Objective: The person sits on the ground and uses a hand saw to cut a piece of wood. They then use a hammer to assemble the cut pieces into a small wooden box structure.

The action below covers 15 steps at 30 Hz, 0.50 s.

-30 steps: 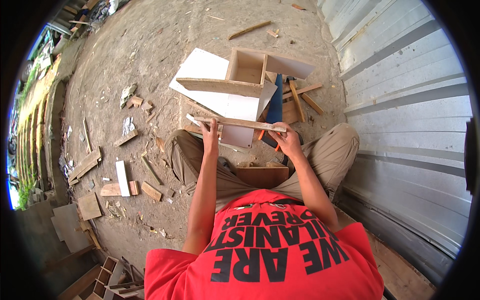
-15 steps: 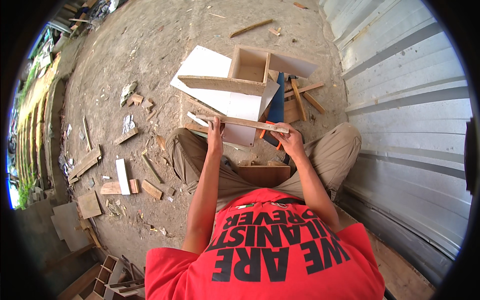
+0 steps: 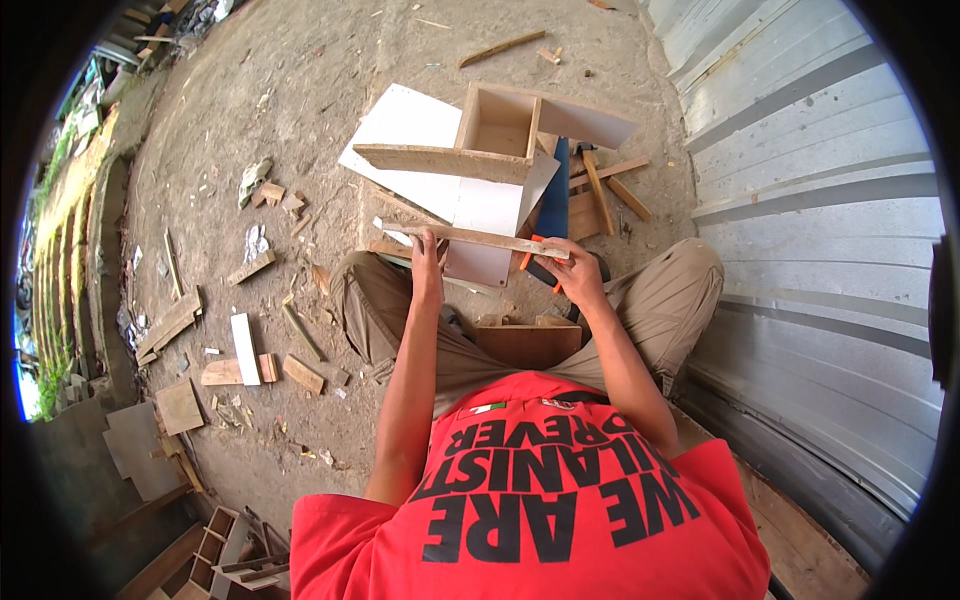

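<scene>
- Position of the work: a thin wooden strip [image 3: 478, 238] was held level above the person's knees, in front of an open wooden box frame [image 3: 497, 135] that rested on a white board [image 3: 410, 125] on the dirt ground [image 3: 250, 90].
- The left hand [image 3: 428, 262] was closed around the strip near its left end, thumb on top and fingers wrapped beneath.
- The right hand [image 3: 572, 268] was closed around the strip near its right end; an orange-and-black object [image 3: 535, 266] lay just beside this hand, and whether the hand touched it could not be told.
- Handling estimate: the strip appeared light, narrow and stiff, of dry sawn timber. It would probably flex or split under bending load, and its rough edges suggested splinters.
- Recommended hold: a grip near both ends, as shown, appeared to give the best control of alignment; a single grip at the middle would probably also balance it.
- Surroundings: a brown wooden panel [image 3: 528, 345] stood between the person's legs. Offcuts [image 3: 240, 350] lay scattered on the ground to the left. A corrugated metal wall [image 3: 820, 200] ran along the right.
</scene>
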Tool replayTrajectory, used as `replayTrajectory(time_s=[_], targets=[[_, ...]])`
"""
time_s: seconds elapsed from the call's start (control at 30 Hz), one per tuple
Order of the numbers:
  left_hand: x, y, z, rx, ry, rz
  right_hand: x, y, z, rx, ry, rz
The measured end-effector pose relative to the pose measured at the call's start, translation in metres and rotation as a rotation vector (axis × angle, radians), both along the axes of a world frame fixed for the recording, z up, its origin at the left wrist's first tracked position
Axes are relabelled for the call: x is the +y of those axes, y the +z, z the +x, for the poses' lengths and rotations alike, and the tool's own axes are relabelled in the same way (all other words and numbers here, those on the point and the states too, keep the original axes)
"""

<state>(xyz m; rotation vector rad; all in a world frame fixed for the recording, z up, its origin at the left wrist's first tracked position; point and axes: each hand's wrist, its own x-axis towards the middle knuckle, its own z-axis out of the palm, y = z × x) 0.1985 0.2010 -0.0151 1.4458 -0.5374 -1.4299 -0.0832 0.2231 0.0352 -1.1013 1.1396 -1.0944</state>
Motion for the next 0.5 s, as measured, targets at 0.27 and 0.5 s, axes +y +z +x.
replayTrajectory(time_s=[0.27,0.5], targets=[[0.001,0.011,-0.006,0.016,-0.019,0.012,0.0,0.009,0.0,0.189,-0.004,-0.007],[-0.002,0.02,-0.012,0.05,-0.005,-0.009,-0.003,0.004,-0.001,0.379,0.013,-0.054]])
